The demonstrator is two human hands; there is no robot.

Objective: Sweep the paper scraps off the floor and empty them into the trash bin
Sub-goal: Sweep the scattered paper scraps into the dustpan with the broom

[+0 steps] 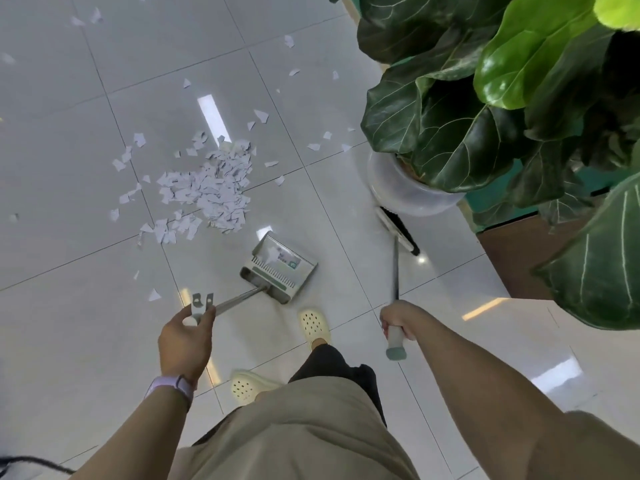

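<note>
- While we stand on the pale tiled floor, our left hand is curled round the top of the dustpan handle, right below its metal clip.
- Dustpan sits on the floor just ahead of our front shoe, mouth facing the paper scraps, with a scrap or two already inside.
- Our right hand has a full fist round the broom grip, and the pale green end cap pokes out below it.
- Broom runs forward, its head down on the tile right beside the plant pot.
- Paper scraps are mostly in one heap just beyond the dustpan, with strays scattered well apart toward the far tiles.
- Big leafy plant fills the right side.
</note>
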